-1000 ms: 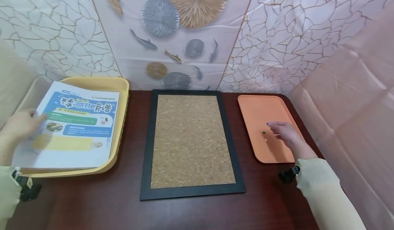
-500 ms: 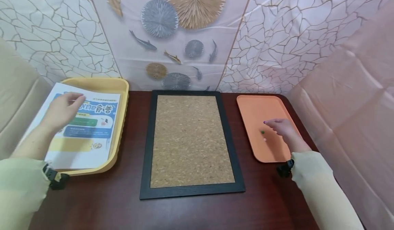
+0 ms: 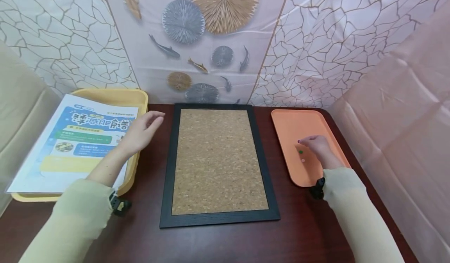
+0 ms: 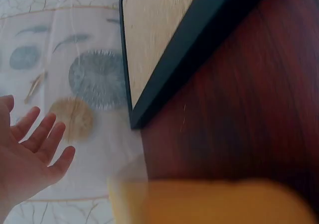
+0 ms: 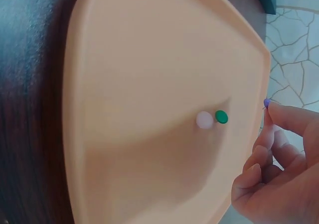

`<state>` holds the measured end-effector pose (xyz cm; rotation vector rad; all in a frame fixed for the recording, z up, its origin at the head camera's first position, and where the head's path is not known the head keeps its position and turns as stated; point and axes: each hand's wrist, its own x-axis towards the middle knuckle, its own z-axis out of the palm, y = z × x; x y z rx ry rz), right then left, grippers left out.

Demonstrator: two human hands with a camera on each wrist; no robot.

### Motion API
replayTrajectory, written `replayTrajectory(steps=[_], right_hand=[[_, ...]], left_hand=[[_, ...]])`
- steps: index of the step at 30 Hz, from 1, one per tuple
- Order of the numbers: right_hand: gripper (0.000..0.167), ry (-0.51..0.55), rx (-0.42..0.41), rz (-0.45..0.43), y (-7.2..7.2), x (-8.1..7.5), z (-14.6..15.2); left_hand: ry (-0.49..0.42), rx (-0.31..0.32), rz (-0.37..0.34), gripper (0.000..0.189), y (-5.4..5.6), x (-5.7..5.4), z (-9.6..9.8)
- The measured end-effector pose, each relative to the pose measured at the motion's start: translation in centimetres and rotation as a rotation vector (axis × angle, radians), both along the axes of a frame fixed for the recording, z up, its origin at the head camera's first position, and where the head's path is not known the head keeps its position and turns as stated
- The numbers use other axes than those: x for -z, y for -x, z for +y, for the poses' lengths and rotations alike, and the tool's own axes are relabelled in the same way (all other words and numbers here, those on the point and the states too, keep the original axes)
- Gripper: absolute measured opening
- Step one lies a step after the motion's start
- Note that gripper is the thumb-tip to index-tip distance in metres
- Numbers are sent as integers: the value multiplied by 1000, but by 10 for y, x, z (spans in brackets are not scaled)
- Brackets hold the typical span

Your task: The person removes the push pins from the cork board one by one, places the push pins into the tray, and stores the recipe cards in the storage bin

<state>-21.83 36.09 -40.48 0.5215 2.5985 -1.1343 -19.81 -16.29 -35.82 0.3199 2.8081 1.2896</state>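
Note:
My right hand (image 3: 318, 147) pinches a purple thumbtack (image 5: 267, 103) between thumb and forefinger, above the orange tray (image 3: 293, 122). Beneath that hand lie a green thumbtack (image 5: 222, 117) and a pale pink thumbtack (image 5: 204, 120), close together. My left hand (image 3: 138, 136) is bare, with loosely bent, spread fingers. It overlaps the right edge of the yellow bin (image 3: 112, 94) in the head view, its fingertips pointing at the cork board (image 3: 219, 157). Printed paper sheets (image 3: 66, 181) are stacked in that bin, partly hidden by the left forearm.
The black-framed cork board lies flat on the dark red table (image 3: 197, 243), between bin and tray. A patterned cloth backdrop (image 3: 197, 67) rises behind the table. Padded panels (image 3: 397, 110) close in both sides.
My left hand has left the paper sheets and swept rightward across the bin toward the cork board. My right hand, holding the purple thumbtack, has drifted slightly left over the tray.

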Motion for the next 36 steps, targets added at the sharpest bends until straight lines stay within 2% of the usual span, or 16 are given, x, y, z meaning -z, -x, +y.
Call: replayTrajectory(steps=[5,7,14,19,25,31,36], right_hand=[[24,11,33,-19,0,3,0],[27,30,54,-44,0,3,-1],[28,-43,21,-54,0,7,-1],[29,-61,32,-64,5,12,3],[26,-61,61,-63,8,17,7],[37,-96,25,-55,3,14,2],[33,-95,30,-44,3,13,-2]], left_hand=[[-40,31,-6,49,-1,12,15],[-43,40,-12,49,-3,14,18],[-63,72,-29,47,-6,22,24],[-66,91,-25,45,-4,26,27],[-70,92,-30,44,-5,28,27],[-56,85,-51,46,-5,30,26],[-21,81,-42,45,-5,32,25]])
